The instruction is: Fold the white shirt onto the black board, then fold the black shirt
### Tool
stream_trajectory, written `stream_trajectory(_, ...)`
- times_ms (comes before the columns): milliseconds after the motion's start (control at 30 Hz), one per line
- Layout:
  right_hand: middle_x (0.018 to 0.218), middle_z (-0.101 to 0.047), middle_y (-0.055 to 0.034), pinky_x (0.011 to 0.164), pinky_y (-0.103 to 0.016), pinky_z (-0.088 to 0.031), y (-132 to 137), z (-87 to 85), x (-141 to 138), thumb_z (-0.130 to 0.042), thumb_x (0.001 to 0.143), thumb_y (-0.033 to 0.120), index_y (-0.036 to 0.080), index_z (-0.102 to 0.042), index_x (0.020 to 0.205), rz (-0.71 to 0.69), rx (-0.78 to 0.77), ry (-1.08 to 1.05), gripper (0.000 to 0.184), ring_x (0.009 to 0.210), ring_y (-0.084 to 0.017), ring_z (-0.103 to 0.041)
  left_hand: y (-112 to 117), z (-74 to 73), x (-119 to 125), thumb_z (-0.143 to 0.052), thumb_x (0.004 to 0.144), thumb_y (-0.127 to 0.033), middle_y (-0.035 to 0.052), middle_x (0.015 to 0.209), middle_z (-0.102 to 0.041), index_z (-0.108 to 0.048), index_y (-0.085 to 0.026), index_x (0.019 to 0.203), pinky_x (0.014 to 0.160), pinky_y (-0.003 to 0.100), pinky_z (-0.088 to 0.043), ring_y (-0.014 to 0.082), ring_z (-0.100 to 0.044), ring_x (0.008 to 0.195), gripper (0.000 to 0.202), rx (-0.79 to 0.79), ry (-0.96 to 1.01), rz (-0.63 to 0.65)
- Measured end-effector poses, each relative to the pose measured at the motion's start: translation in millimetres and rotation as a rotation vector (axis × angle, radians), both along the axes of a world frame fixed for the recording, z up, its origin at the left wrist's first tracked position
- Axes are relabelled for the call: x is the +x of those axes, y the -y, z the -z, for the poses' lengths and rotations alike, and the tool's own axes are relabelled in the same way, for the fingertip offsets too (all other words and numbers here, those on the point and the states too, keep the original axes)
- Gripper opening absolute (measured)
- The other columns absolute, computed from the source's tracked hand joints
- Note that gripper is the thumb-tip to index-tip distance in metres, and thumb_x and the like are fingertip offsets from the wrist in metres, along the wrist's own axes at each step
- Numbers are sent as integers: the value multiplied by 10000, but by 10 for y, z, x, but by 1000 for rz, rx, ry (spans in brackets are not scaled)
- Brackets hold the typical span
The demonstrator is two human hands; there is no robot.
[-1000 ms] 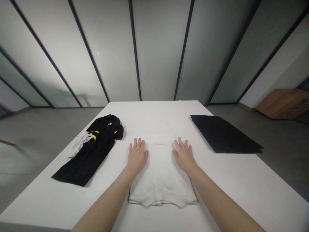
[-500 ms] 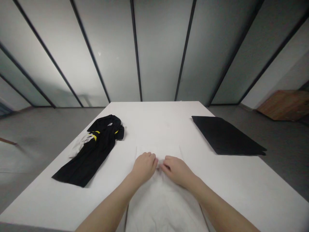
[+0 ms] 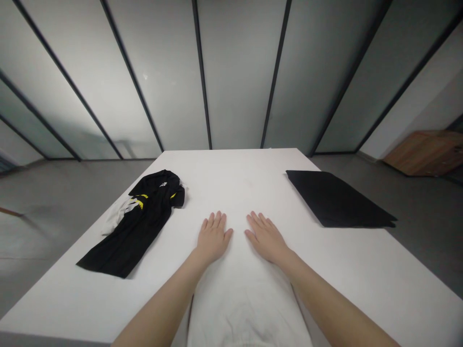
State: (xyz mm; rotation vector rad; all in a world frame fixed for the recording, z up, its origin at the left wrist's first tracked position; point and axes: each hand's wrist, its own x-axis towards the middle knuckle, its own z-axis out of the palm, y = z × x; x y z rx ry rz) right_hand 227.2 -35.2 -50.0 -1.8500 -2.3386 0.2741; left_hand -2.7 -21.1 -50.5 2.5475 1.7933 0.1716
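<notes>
A folded white garment [image 3: 243,289] lies on the white table [image 3: 361,270] directly before me, reaching from near the table's front edge to my fingertips. My left hand [image 3: 212,237] rests flat on its far left part, fingers stretched out. My right hand [image 3: 265,236] lies flat on its far right part, fingers likewise extended. Both palms press down on the cloth and hold nothing.
A black garment with yellow and white marks [image 3: 139,217] lies on the table's left side over a bit of white cloth. A flat black folded piece [image 3: 336,198] lies at the right. Glass wall panels stand behind; a wooden cabinet [image 3: 423,152] sits far right.
My hands pinched the cloth together half a second ago and now lie flat and apart. The white garment sits nearer to me than a second ago.
</notes>
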Motion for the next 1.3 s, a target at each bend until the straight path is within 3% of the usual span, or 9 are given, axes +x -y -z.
stream_trajectory(233, 1723, -347, -157, 1259, -638, -241, -135, 12, 218, -353, 1078, 270, 149, -435, 1629, 178, 55, 10, 570, 1607, -408, -252, -181, -120, -234, -388, 1087, -387, 286, 1680, -355, -437, -53, 1603, 1226, 679, -305, 458, -298, 1579, 617, 10, -64, -211)
stream_trajectory(367, 1766, -255, -67, 1298, -624, -174, -45, -71, 51, -360, 1072, 254, 212, -415, 1651, -83, 110, -25, 583, 1643, -368, -130, -138, -133, -181, -443, 1074, -325, 183, 1739, -294, -437, -169, 1619, 1283, 629, -233, 369, -184, 1634, 566, 114, -3, 107)
stream_trajectory(467, 1748, -299, -67, 1319, -513, -210, 12, -87, -68, -361, 1089, 351, 217, -370, 1675, -292, 54, -46, 602, 1633, -292, -219, -95, -105, -101, -406, 1097, -392, 138, 1718, -364, -397, -189, 1642, 1301, 538, -258, 294, -256, 1623, 582, 63, 27, 341)
stream_trajectory(533, 1738, -316, -89, 1318, -508, -217, 1, -70, -59, -349, 1089, 385, 194, -368, 1676, -249, 22, -26, 618, 1621, -295, -258, -107, -85, -87, -367, 1106, -431, 159, 1701, -386, -394, -151, 1643, 1293, 528, -283, 308, -311, 1602, 606, 0, 21, 298)
stream_trajectory(800, 1726, -348, -117, 1257, -628, -274, -235, 52, 418, -290, 1090, 334, 168, -452, 1627, 150, 4, 13, 585, 1590, -439, -282, -372, -96, -528, -357, 1073, -287, 220, 1689, -382, -469, -107, 1597, 1222, 681, -311, 448, -314, 1575, 566, -20, 28, -263)
stream_trajectory(967, 1694, -423, -103, 1232, -660, -275, -300, 155, 595, -441, 1056, 389, 249, -603, 1499, 267, 70, -93, 492, 1564, -472, -318, -478, -22, -766, -368, 1021, -156, 129, 1668, -455, -593, -235, 1503, 1256, 666, -260, 344, -318, 1596, 538, -68, 207, -119)
stream_trajectory(1133, 1572, -575, -77, 1210, -674, -284, -341, 186, 631, -606, 939, 364, 258, -729, 1145, 280, 144, -292, 262, 1507, -451, -398, -558, 37, -808, -332, 1040, -187, 111, 1626, -519, -679, -244, 1342, 1280, 642, -217, 294, -352, 1586, 464, -112, 377, 0)
stream_trajectory(1233, 1314, -719, -85, 1110, -531, -433, -350, 136, 622, -601, 898, 324, 251, -667, 1017, 212, 189, -500, 154, 1303, -343, -587, -569, 20, -814, -332, 1037, -212, 136, 1597, -550, -684, -219, 1262, 1278, 643, -216, 304, -388, 1568, 418, -125, 426, 16)
stream_trajectory(1300, 1053, -740, -51, 914, -398, -513, -334, 81, 594, -569, 917, 354, 258, -609, 995, 158, 166, -662, 131, 1009, -257, -668, -557, -9, -822, -366, 1014, -220, 141, 1562, -585, -678, -216, 1218, 1278, 637, -217, 309, -422, 1547, 373, -128, 475, 41)
